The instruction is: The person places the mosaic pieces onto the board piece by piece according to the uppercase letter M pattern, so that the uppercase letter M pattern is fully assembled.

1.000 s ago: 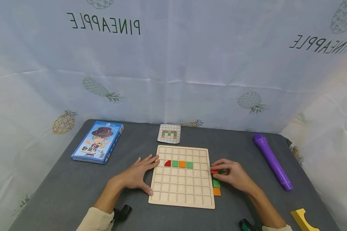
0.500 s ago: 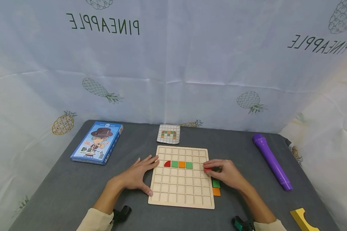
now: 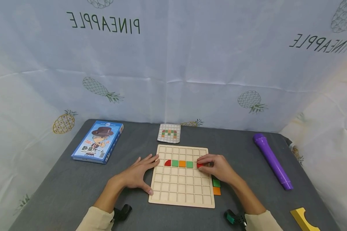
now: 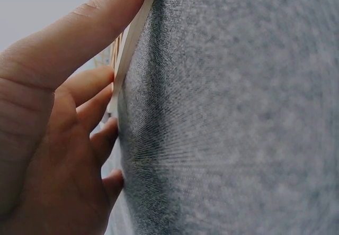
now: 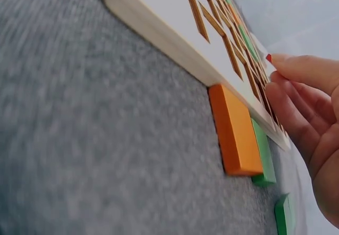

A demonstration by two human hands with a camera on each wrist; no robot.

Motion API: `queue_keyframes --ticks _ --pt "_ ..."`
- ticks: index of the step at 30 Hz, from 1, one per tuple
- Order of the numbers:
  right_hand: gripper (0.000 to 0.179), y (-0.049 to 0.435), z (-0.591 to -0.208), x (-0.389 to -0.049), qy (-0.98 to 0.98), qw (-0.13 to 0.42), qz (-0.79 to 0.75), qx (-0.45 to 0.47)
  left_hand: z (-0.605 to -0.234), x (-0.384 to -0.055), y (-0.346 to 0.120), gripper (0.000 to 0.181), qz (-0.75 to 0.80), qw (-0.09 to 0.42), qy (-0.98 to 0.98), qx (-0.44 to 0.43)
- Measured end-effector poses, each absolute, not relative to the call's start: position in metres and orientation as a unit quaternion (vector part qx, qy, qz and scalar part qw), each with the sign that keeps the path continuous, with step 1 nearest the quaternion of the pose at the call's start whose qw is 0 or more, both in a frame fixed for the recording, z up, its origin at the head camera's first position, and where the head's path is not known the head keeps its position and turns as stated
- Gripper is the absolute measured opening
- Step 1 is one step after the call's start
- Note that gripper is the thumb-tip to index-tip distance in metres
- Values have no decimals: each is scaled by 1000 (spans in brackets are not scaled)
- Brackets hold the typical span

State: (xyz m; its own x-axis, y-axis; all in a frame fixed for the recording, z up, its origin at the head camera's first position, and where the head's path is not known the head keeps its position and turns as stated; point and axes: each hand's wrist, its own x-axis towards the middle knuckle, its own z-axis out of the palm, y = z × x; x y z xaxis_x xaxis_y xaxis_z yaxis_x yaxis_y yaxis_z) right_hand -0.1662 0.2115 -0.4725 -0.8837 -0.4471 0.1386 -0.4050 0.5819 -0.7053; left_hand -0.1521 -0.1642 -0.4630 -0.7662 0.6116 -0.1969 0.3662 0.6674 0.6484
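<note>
A wooden grid board (image 3: pixel 181 192) lies on the table, with a red quarter-round tile (image 3: pixel 167 163), green tiles and an orange tile (image 3: pixel 182 164) side by side in one row. My left hand (image 3: pixel 136 175) is spread along its left side, thumb and fingertips touching the edge. Between thumb and fingers my right hand (image 3: pixel 221 168) pinches another red piece (image 3: pixel 200 166) over the same row, just right of the last green tile (image 3: pixel 190 164). In the right wrist view only a corner of that red piece shows at the fingertips.
Against the board's right edge lie an orange block (image 5: pixel 235 132) and a green block (image 5: pixel 263 153); another green block (image 5: pixel 283 216) sits farther off. A pattern card (image 3: pixel 169 133) is behind the board. Around stand a blue box (image 3: pixel 98 141), a purple tube (image 3: pixel 273 162) and a yellow block (image 3: pixel 303 219).
My right hand has carried the red piece leftward from beside the board, over its right edge, to the row of tiles. The left hand has stayed in place.
</note>
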Motion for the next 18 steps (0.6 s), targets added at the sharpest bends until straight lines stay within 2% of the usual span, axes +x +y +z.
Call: queue_keyframes --ticks 18 --pt "13 200 -477 -170 902 18 -370 -222 -463 -153 -164 118 301 206 891 272"
